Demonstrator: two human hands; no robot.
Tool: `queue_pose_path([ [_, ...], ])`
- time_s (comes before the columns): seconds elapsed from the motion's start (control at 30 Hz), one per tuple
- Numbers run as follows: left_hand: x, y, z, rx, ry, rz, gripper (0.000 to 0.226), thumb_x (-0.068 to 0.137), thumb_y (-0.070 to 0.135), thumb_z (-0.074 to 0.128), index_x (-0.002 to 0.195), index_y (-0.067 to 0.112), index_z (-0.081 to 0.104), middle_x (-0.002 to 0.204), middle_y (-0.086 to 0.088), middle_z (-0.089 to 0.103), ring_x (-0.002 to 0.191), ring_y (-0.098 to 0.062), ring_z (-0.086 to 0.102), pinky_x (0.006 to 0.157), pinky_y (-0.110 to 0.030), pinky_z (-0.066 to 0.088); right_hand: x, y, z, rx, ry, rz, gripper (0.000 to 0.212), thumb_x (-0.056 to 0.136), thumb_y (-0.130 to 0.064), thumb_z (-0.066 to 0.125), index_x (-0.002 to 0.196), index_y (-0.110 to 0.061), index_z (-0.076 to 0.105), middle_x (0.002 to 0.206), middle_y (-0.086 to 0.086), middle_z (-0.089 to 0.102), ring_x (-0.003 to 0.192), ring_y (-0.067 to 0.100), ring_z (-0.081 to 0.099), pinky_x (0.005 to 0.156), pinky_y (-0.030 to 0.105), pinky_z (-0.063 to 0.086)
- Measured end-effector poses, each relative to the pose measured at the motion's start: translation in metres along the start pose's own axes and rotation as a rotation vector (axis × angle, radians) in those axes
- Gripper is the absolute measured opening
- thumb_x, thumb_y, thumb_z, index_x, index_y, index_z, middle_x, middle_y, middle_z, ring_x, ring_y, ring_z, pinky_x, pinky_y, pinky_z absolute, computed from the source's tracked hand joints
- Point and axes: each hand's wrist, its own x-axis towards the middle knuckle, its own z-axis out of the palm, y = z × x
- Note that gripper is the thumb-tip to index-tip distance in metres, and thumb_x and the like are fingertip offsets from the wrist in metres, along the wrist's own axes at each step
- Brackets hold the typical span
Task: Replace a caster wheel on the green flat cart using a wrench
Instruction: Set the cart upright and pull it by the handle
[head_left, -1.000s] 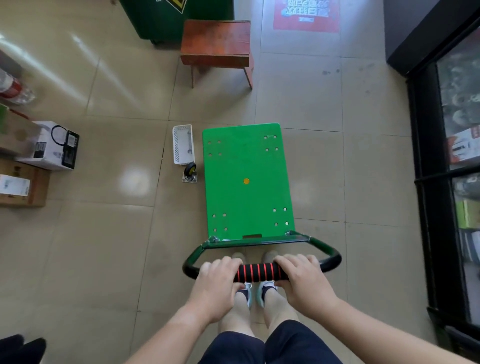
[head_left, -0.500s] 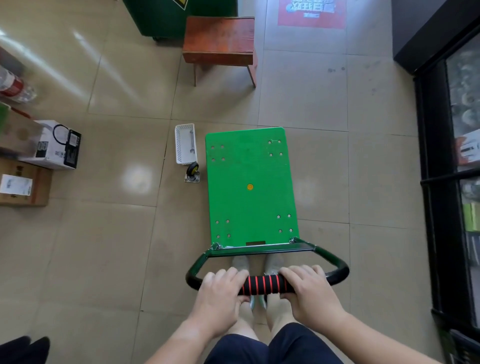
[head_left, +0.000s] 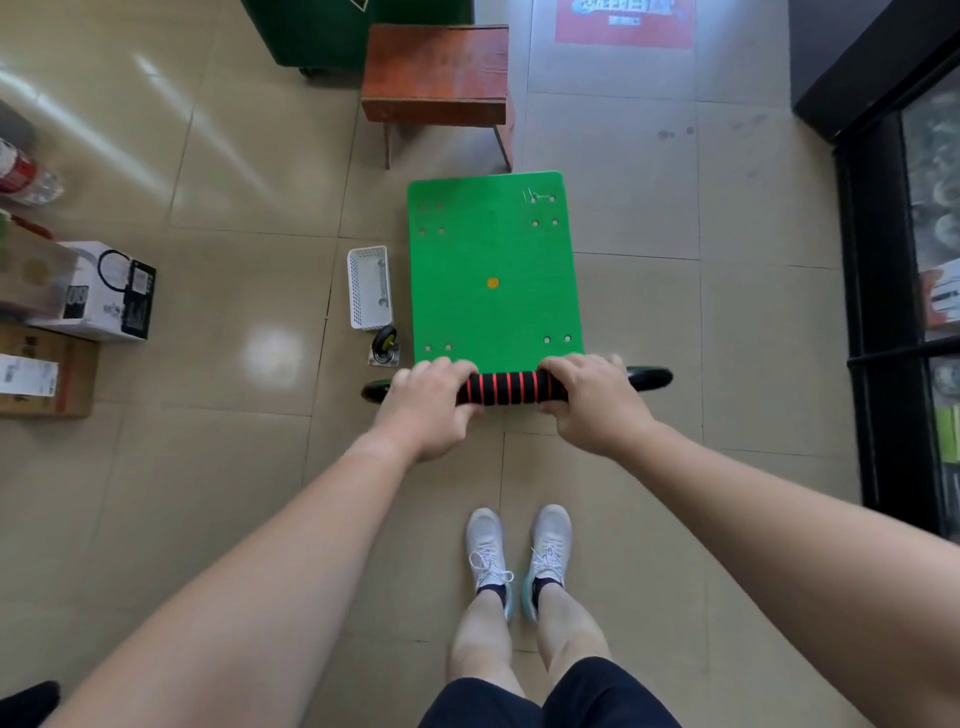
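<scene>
The green flat cart (head_left: 493, 270) stands on the tiled floor ahead of me, deck up, with bolt holes at its corners. Its black handle with a red-striped foam grip (head_left: 511, 388) crosses the near end of the deck. My left hand (head_left: 428, 402) grips the handle left of the foam and my right hand (head_left: 592, 397) grips it on the right. A loose caster wheel (head_left: 385, 347) lies on the floor by the cart's near left corner. Beside it a white basket (head_left: 369, 287) holds a wrench (head_left: 381, 283).
A wooden stool (head_left: 439, 78) stands just beyond the cart's far end, with a dark green bin (head_left: 311, 31) behind it. Boxes (head_left: 98, 291) lie on the floor at the left. A black glass-door cabinet (head_left: 904, 260) lines the right side. My feet (head_left: 517, 551) are behind the handle.
The cart has rolled away from me toward the stool and my arms have stretched out. The handle has come forward over the deck's near end. The caster and basket now lie beside the cart's near half.
</scene>
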Motion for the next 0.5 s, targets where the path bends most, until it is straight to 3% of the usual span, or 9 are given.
queue_pose_path([
  [0.3, 0.062, -0.011, -0.03, 0.007, 0.104, -0.075, 0.048, 0.101, 0.045, 0.059, 0.143, 0.024, 0.049, 0.126, -0.006, 0.057, 0.122, -0.029, 0.051, 0.114, -0.046, 0.032, 0.077, 0.003, -0.031, 0.002, -0.015, 0.058, 0.036, 0.091, -0.034, 0.066, 0.125, -0.031, 0.058, 0.107, -0.005, 0.063, 0.102, 0.02, 0.056, 0.104, 0.04, 0.032],
  [0.5, 0.054, -0.011, -0.022, 0.018, 0.115, -0.067, 0.046, 0.102, 0.045, 0.058, 0.142, 0.025, 0.048, 0.125, -0.005, 0.056, 0.121, -0.028, 0.051, 0.116, -0.045, 0.029, 0.069, 0.005, -0.026, -0.004, -0.01, 0.044, 0.038, 0.092, -0.037, 0.065, 0.128, -0.031, 0.055, 0.11, -0.006, 0.063, 0.102, 0.019, 0.056, 0.104, 0.041, 0.033],
])
